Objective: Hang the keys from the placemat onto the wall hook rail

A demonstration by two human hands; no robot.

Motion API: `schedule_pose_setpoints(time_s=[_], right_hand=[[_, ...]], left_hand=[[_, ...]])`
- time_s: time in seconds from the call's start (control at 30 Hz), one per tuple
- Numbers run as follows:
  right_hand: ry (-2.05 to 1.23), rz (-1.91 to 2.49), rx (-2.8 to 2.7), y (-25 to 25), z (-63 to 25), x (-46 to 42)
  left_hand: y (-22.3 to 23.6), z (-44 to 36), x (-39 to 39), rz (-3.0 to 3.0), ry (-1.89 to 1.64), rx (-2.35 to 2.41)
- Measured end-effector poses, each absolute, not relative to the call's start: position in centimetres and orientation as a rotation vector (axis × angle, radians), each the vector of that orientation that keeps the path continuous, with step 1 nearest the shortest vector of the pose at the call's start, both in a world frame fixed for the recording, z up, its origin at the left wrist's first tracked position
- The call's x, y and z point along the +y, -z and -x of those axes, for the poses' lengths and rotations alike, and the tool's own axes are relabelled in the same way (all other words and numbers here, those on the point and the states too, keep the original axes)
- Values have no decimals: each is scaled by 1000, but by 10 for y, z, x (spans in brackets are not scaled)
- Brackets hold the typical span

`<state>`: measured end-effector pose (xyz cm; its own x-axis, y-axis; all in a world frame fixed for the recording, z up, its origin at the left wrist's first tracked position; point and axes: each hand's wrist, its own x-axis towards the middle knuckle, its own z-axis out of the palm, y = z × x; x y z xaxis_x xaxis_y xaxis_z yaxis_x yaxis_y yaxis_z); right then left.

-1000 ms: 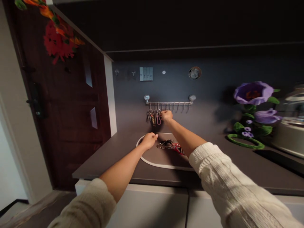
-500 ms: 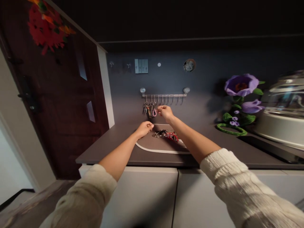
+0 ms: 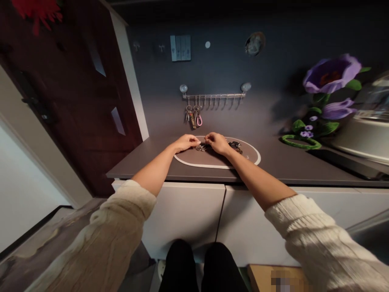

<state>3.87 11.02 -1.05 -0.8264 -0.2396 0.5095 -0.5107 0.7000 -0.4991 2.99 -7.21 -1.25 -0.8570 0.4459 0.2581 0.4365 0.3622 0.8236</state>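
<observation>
I make out shiny metal on the key ring [image 3: 199, 148] and hanging keys [image 3: 187, 117]; the rail [image 3: 214, 96] is glossy, metal or plastic I can't tell. From here the counter [image 3: 282, 166] and mat [image 3: 197, 158] look matt, the sleeves [image 3: 310, 227] rough knitted cloth, the flowers [image 3: 332, 77] fuzzy.

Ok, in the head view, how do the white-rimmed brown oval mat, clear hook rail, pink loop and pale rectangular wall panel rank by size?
Largest to smallest:
1. Oval mat
2. Hook rail
3. Wall panel
4. Pink loop
</observation>
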Motion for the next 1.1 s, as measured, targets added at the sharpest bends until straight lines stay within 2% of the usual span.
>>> schedule_pose_setpoints(time_s=[0.17,0.47,0.9,1.1], right_hand=[[-662,-697,-2563,11,-41,108],[-551,-784,-2571,10,-40,108],[-551,-873,-2567,7,-43,108],[-671,-851,-2558,9,-40,107]], left_hand=[[12,-29,-76,-875,-1508,2496],[10,-32,-75,-883,-1500,2529],[8,-33,-74,-835,-1735,2461],[11,-28,-74,-795,-1870,2432]])
